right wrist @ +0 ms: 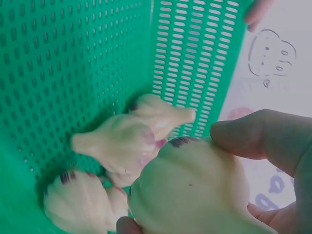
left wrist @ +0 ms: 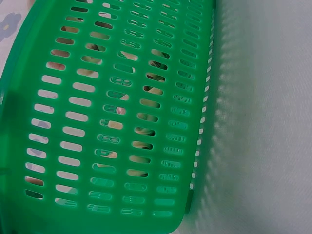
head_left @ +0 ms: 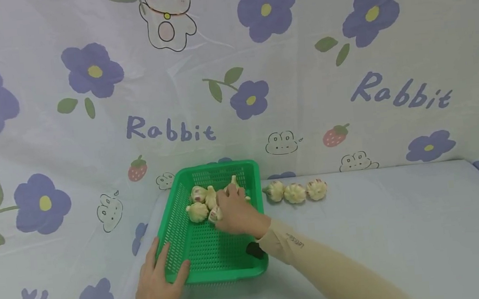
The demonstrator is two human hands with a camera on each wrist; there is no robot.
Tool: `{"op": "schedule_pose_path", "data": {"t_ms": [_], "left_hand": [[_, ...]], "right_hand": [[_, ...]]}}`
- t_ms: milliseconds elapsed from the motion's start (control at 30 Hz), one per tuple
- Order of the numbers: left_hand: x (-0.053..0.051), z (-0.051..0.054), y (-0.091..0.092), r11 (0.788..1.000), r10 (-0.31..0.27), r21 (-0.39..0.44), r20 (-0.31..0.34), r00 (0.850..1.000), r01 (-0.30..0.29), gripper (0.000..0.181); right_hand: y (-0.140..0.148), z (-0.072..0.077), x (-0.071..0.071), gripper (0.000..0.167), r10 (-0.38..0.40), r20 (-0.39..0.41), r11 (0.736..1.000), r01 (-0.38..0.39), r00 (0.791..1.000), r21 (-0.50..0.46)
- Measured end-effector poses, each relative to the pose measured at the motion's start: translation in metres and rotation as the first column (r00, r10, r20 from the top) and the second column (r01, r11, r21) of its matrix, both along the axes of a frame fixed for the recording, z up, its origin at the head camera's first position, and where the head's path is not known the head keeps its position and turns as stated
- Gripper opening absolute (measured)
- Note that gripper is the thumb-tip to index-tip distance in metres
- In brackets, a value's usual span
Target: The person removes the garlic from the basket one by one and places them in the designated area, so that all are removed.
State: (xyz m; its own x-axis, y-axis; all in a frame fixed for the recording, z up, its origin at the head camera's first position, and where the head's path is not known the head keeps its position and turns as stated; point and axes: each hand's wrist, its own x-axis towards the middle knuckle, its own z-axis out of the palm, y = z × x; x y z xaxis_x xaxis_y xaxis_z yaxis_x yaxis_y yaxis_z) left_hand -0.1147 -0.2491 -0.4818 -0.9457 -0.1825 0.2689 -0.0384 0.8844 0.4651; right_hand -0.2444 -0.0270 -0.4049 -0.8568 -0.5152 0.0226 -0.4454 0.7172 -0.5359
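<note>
Rests the left hand (head_left: 156,280), at far left, on the near left corner of the green basket (head_left: 218,275), fingers apart and nearly straight. Moving right, shows a cluster of garlic bulbs (head_left: 198,212) toward the far end inside. Next, reaches in with the right hand (head_left: 238,213), thumb and fingers clamped on one held bulb (right wrist: 190,185), inside or just above the basket and close by the others; cannot tell whether touching them. Farther right, just outside the basket, shows a row of three bulbs (head_left: 295,193) lying side by side on the white table (head_left: 384,236). Looks like the step of handling a single bulb, though cannot tell whether setting down or picking up. Seems to call next for a steady pinch, then either parting the fingers by the cluster or lifting clear of the rim, without nudging neighbours.
</note>
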Motion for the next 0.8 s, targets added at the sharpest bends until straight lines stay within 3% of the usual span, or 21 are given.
{"op": "schedule_pose_path", "data": {"t_ms": [333, 567, 800], "left_hand": [[0.0, 0.0, -0.001, 1.0, 0.0, -0.001, 0.007, 1.0, 0.0, 0.076], [-0.001, 0.001, -0.001, 1.0, 0.003, -0.01, 0.008, 1.0, -0.003, 0.076], [-0.001, 0.001, -0.001, 1.0, 0.003, -0.009, 0.019, 1.0, -0.003, 0.077]], "right_hand": [[0.021, 0.014, 0.002, 0.02, 0.004, -0.036, 0.998, -0.006, 0.999, -0.057], [0.035, 0.021, 0.002, 0.024, -0.036, 0.044, 0.996, 0.04, 0.998, -0.086], [0.052, 0.018, 0.001, 0.026, -0.042, -0.027, 0.991, 0.038, 0.999, -0.13]]}}
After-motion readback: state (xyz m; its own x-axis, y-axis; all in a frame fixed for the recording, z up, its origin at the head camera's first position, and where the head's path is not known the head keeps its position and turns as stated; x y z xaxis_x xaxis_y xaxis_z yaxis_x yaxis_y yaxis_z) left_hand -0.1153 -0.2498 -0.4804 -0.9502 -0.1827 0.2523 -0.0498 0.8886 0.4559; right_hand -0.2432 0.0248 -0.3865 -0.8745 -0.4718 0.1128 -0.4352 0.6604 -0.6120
